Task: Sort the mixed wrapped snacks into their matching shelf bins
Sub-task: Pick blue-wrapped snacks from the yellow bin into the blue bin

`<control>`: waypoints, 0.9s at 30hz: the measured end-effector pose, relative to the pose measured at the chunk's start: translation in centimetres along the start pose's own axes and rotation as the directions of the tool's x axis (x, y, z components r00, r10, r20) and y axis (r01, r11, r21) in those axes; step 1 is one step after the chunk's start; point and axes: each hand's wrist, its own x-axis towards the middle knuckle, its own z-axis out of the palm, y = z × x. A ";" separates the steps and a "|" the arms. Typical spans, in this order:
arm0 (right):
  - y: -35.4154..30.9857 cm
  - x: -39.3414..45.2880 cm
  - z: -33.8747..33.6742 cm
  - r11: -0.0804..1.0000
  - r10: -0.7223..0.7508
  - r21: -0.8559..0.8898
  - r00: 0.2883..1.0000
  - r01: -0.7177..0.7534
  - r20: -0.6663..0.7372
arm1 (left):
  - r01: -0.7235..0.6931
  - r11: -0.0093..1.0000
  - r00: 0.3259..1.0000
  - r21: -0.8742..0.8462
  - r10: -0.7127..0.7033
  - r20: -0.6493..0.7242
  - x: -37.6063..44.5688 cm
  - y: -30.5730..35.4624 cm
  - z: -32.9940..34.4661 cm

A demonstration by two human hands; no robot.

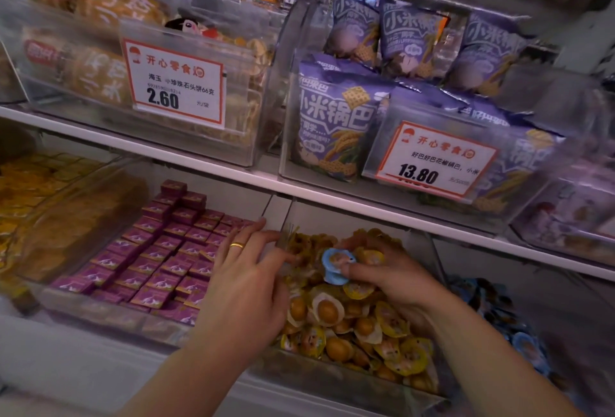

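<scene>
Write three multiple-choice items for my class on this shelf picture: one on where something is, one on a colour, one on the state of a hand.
1. Where are the purple boxes?
A. In the bin left of the yellow-wrapped snacks
B. On the top shelf
C. Under the 13.80 tag

2. What colour is the wrapped snack held in the right hand?
A. Red
B. Blue
C. Green

3. What is the left hand doing?
A. Gripping a purple bag
B. Holding a price tag
C. Reaching with spread fingers towards the divider between the bins

Answers:
1 A, the boxes fill the lower bin beside the bin of yellow-wrapped snacks.
2 B, the wrapper pinched over the yellow pile is blue.
3 C, its fingers are spread at the divider's edge and hold nothing visible.
</scene>
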 end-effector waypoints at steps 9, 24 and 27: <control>2.7 -4.6 -0.2 1.000 0.023 0.022 0.992 -0.021 -0.123 | 0.116 0.947 0.924 -0.299 0.007 0.382 -1.4 4.5 4.6; 2.5 -4.9 -2.3 0.978 -0.135 -0.177 0.980 0.109 -0.147 | 0.357 0.850 0.891 -0.386 -0.187 0.413 1.1 2.5 5.4; 2.4 -5.5 -2.2 0.913 -0.282 -0.350 0.945 0.210 -0.168 | 0.410 0.834 0.899 -0.369 -0.301 0.318 1.4 2.2 5.1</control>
